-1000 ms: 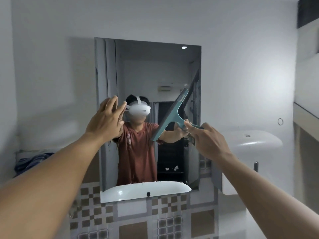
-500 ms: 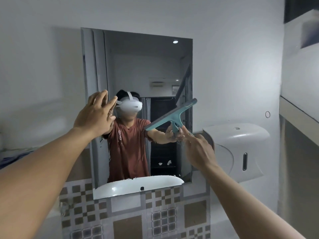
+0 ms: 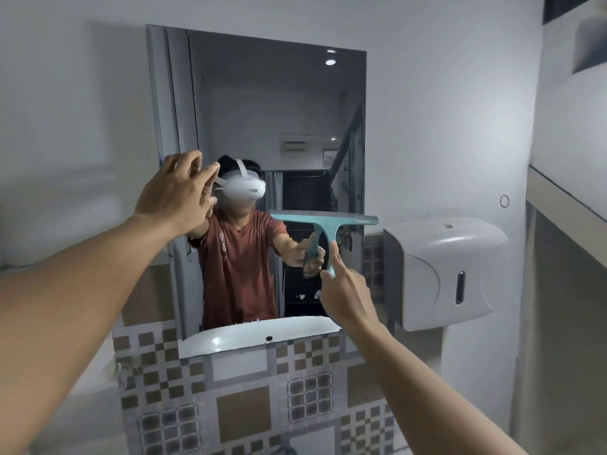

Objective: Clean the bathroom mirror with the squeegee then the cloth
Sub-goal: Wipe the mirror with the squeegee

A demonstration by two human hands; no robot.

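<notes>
The rectangular mirror (image 3: 262,103) hangs on the white wall ahead and reflects a person in a red shirt. My right hand (image 3: 348,295) grips the lower end of the handle of a teal squeegee (image 3: 323,224). Its blade lies level across the mirror's lower right part, reaching the right edge. My left hand (image 3: 177,190) is raised with fingers spread against the mirror's left side, holding nothing. No cloth is in view.
A white paper dispenser (image 3: 443,270) is mounted on the wall right of the mirror. Patterned brown and grey tiles (image 3: 249,389) cover the wall below. A ledge (image 3: 565,195) runs along the right wall. The mirror shows a white basin rim (image 3: 259,333).
The squeegee blade has swung from steeply tilted to level and dropped lower on the mirror. My left hand stayed at the mirror's left side. The view shifted slightly.
</notes>
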